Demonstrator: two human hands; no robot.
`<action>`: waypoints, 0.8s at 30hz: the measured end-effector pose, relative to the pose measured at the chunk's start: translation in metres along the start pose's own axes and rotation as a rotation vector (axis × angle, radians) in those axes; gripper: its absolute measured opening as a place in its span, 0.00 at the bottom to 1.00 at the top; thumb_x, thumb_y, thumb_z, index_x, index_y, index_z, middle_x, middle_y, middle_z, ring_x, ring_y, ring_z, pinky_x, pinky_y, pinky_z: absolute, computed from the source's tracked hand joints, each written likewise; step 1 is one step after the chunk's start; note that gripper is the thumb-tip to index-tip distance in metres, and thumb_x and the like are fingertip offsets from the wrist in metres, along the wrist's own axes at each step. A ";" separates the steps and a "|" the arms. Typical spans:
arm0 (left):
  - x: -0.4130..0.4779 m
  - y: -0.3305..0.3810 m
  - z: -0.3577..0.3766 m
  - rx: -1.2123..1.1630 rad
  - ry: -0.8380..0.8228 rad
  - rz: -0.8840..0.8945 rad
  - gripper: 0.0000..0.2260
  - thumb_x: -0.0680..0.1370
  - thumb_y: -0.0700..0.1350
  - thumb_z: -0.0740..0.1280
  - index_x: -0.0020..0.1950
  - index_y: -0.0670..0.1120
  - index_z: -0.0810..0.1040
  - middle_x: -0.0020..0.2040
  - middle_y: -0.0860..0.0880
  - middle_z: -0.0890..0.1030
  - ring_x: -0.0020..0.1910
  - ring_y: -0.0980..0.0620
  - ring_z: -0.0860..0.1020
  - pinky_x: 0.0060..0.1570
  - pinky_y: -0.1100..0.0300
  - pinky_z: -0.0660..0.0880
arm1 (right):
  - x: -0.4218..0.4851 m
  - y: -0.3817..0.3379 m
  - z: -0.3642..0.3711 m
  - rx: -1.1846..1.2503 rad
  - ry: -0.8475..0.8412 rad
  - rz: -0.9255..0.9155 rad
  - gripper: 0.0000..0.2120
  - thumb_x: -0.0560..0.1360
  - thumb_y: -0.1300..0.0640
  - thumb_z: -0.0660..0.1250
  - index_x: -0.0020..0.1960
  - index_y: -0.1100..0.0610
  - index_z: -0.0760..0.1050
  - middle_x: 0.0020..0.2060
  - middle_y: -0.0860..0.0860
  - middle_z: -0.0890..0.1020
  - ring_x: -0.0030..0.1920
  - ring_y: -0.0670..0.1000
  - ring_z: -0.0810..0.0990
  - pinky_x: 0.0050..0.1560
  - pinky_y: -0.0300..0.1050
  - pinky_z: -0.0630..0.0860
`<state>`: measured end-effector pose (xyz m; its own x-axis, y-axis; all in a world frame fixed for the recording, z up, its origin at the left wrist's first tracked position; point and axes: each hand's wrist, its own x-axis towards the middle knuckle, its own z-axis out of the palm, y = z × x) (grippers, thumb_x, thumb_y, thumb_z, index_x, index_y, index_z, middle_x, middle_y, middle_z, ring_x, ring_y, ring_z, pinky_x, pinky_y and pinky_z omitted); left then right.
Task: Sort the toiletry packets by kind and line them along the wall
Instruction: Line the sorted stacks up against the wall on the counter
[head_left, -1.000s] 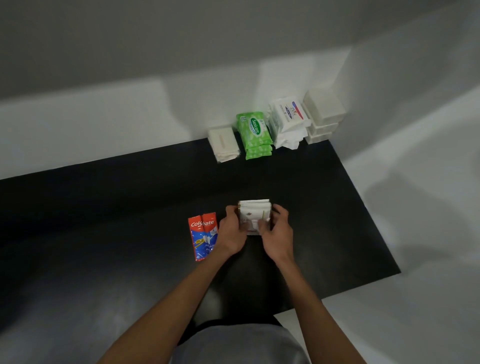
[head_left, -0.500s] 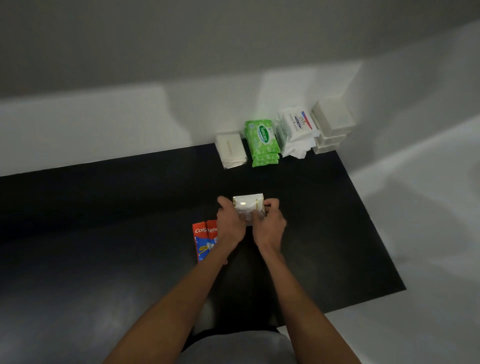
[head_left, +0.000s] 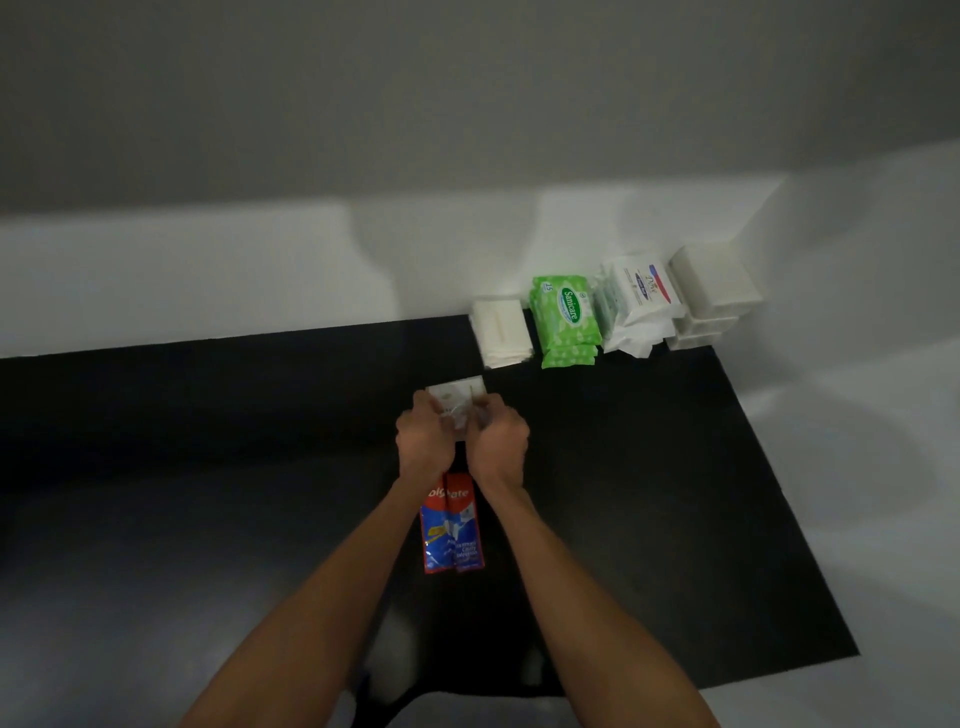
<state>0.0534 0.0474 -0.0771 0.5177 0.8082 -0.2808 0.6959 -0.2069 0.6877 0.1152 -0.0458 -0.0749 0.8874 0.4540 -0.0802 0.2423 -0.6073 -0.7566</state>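
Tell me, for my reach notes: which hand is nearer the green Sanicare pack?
Right. The right hand sits toward the camera and left of the green Sanicare pack; the left hand is farther left. Both grip the white packets.

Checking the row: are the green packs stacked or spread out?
Stacked: the green packs lie one atop another, with lower edges showing beneath the top one.

Black countertop (head_left: 675, 493) holds toothpaste sachets (head_left: 453, 535) and, at its back, white packets (head_left: 501, 332), green wipes (head_left: 566, 317), Dove packs (head_left: 641, 291), boxes (head_left: 711, 291).
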 end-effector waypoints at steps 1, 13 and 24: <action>0.002 -0.003 -0.003 -0.030 0.005 -0.016 0.09 0.83 0.45 0.68 0.62 0.45 0.73 0.61 0.41 0.80 0.54 0.47 0.82 0.49 0.52 0.82 | 0.001 -0.003 0.003 -0.027 -0.010 -0.023 0.09 0.83 0.58 0.67 0.62 0.55 0.81 0.54 0.55 0.85 0.56 0.55 0.82 0.53 0.45 0.77; 0.000 -0.012 -0.006 -0.157 0.081 -0.007 0.17 0.82 0.39 0.69 0.70 0.41 0.72 0.62 0.42 0.82 0.57 0.47 0.84 0.49 0.58 0.81 | 0.001 -0.006 0.007 0.072 -0.026 0.135 0.19 0.81 0.60 0.69 0.71 0.57 0.74 0.61 0.57 0.82 0.61 0.56 0.82 0.58 0.52 0.83; 0.033 -0.005 -0.031 -0.078 0.074 -0.101 0.18 0.83 0.41 0.68 0.72 0.47 0.69 0.65 0.41 0.80 0.58 0.43 0.83 0.53 0.46 0.85 | 0.027 -0.032 0.024 0.052 -0.120 0.078 0.12 0.84 0.61 0.64 0.64 0.49 0.69 0.56 0.50 0.81 0.56 0.52 0.83 0.54 0.49 0.85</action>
<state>0.0520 0.0923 -0.0695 0.4070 0.8617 -0.3032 0.7002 -0.0811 0.7093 0.1217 0.0018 -0.0686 0.8485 0.4834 -0.2152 0.1507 -0.6106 -0.7775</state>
